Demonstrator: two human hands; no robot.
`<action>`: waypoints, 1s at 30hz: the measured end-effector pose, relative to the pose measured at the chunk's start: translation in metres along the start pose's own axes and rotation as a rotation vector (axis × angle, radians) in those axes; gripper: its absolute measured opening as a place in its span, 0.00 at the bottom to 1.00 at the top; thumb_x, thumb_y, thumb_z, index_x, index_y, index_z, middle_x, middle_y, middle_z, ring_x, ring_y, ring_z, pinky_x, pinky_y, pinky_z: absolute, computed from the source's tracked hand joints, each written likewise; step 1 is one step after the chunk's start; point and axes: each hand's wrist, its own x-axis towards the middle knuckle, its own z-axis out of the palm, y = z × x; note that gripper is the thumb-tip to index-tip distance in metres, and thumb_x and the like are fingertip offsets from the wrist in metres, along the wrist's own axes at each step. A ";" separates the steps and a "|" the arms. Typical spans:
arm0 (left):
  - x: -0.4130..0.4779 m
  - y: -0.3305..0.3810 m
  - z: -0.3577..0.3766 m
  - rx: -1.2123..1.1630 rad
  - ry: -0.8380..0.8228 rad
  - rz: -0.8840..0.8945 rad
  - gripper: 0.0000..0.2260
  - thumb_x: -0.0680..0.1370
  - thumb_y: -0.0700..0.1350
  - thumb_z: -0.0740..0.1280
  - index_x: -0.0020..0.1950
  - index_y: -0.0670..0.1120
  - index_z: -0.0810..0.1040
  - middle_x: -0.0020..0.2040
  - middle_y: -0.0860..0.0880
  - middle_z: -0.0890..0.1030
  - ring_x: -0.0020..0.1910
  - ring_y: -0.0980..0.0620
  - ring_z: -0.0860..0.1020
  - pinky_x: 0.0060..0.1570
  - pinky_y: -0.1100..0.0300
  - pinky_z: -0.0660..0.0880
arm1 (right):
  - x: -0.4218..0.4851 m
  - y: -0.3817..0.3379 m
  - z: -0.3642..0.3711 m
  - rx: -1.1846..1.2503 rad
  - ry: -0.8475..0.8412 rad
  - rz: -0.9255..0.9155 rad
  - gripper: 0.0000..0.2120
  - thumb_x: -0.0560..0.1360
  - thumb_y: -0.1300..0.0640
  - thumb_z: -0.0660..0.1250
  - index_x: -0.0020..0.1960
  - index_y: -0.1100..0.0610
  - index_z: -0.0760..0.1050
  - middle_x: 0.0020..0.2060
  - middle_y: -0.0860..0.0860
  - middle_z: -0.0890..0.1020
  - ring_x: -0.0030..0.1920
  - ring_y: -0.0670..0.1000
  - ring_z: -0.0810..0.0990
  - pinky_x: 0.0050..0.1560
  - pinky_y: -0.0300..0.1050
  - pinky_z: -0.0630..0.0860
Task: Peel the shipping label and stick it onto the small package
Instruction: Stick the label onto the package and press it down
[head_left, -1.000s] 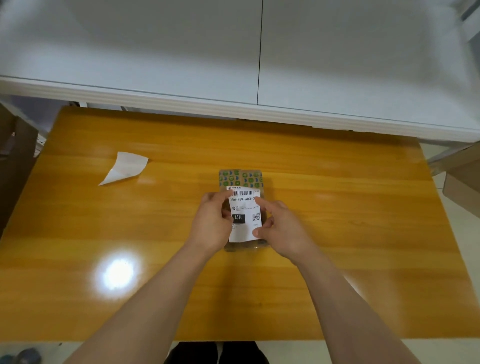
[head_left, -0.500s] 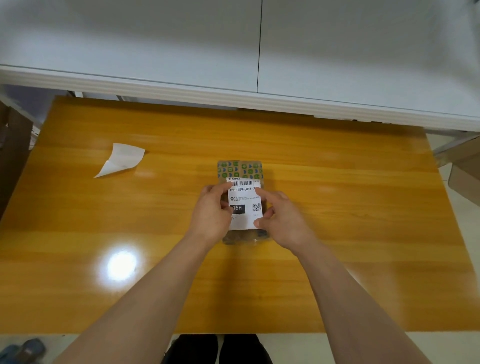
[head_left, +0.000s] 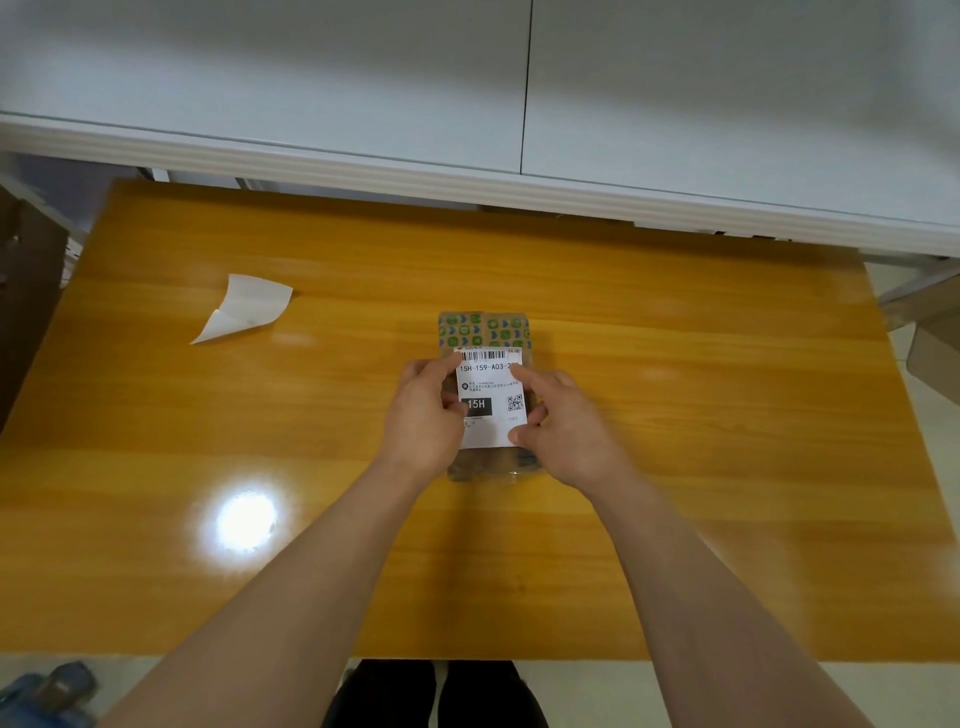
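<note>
A small brown package (head_left: 484, 330) with a green-and-blue patterned band lies flat at the middle of the orange wooden table (head_left: 675, 415). A white shipping label (head_left: 491, 397) with a barcode, "15H" and a QR code lies on its top face. My left hand (head_left: 426, 410) rests on the label's left edge, thumb and forefinger on it. My right hand (head_left: 563, 421) presses the right edge, forefinger at the upper right corner and thumb at the lower right corner. The package's near end shows between my wrists.
A curled white backing sheet (head_left: 244, 306) lies at the table's far left. A white cabinet (head_left: 467, 171) runs along the far edge. Cardboard boxes (head_left: 930, 353) stand off the right side, and a dark shape off the left.
The label and both hands stay on the package. My right forefinger has slid up to the label's upper right corner. The camera has shifted slightly.
</note>
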 end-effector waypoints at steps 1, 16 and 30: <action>0.000 0.000 0.000 0.002 0.002 0.002 0.26 0.78 0.32 0.64 0.75 0.46 0.69 0.68 0.48 0.69 0.49 0.53 0.77 0.57 0.51 0.79 | 0.000 0.000 0.000 -0.001 0.000 0.001 0.35 0.74 0.68 0.71 0.78 0.51 0.64 0.62 0.49 0.69 0.42 0.42 0.74 0.39 0.35 0.73; 0.001 -0.005 0.002 0.086 0.016 0.035 0.25 0.78 0.32 0.64 0.73 0.47 0.71 0.67 0.48 0.70 0.54 0.47 0.79 0.56 0.48 0.78 | 0.001 0.001 0.002 -0.039 -0.018 0.000 0.35 0.75 0.68 0.70 0.78 0.52 0.64 0.69 0.49 0.67 0.42 0.40 0.72 0.38 0.31 0.72; -0.006 -0.003 0.002 0.244 0.016 0.100 0.20 0.77 0.32 0.64 0.66 0.47 0.77 0.62 0.47 0.72 0.56 0.46 0.77 0.54 0.51 0.78 | 0.005 0.003 0.003 -0.104 -0.040 -0.021 0.32 0.76 0.72 0.65 0.76 0.54 0.66 0.69 0.50 0.66 0.47 0.45 0.72 0.39 0.24 0.72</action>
